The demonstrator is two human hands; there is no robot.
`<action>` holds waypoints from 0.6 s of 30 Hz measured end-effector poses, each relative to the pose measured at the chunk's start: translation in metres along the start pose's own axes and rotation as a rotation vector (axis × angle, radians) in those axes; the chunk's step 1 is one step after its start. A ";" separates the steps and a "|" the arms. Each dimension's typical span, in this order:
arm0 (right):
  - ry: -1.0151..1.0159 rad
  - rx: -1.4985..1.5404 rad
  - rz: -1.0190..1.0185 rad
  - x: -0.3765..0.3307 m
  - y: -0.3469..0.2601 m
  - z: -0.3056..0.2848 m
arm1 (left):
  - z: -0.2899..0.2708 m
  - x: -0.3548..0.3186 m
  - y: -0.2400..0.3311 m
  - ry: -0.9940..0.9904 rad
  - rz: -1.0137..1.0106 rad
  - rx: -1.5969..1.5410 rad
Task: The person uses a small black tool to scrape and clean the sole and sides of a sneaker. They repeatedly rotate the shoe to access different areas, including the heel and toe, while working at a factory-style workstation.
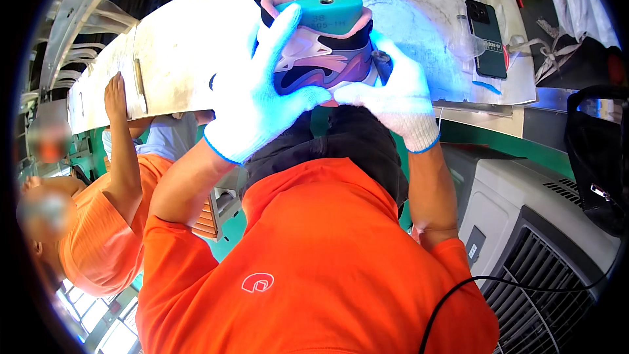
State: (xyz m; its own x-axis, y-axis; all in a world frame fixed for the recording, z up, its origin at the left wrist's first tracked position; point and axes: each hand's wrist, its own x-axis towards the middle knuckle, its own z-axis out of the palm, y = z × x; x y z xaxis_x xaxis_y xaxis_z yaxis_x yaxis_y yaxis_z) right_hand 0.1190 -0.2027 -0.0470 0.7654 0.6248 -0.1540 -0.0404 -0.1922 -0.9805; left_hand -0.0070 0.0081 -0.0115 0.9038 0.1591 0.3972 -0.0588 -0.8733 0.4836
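Across the back sweeps the broad, pale, scuffed surface [177,46], washed in blue light around the work, and down on the right sits a big grey plastic machine with a slatted front [488,190]. Over on the left a co-worker in an orange shirt [98,236] has an arm up at the edge. Now to the centre: a pink, black, white and purple sports shoe [327,69], at the near edge of the surface; whether it rests there I can't tell. Its long axis seems to run left to right, opening up and away from the wearer, a side panel facing back; with the ends partly covered, I can't call which is the toe. The white-gloved left hand [255,98] and white-gloved right hand [396,88] both have hold of it, each grip curved part-way round, thumbs almost meeting below. Plugging the opening, a teal moulded shoe last [344,13]. The step in hand looks like steadying or checking the shoe; the next move, I'd judge, calls for an even two-handed hold. Further right lie a dark green phone [486,39] and, smallest, a slim blue strip [486,87].
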 end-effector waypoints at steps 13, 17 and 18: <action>-0.060 -0.169 -0.049 0.007 -0.001 -0.020 | 0.000 0.003 -0.006 -0.113 0.048 0.130; -0.106 -0.086 -0.171 0.003 0.022 -0.022 | -0.001 0.006 -0.008 -0.156 0.000 0.078; -0.134 -0.086 -0.129 0.004 0.020 -0.023 | -0.001 0.006 -0.008 -0.174 -0.027 0.056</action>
State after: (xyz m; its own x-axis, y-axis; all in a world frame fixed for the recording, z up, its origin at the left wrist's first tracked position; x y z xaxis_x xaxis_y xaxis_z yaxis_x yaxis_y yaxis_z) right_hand 0.1355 -0.2215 -0.0642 0.6679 0.7426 -0.0487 0.1119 -0.1649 -0.9799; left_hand -0.0016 0.0168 -0.0122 0.9647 0.1047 0.2418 -0.0145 -0.8951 0.4457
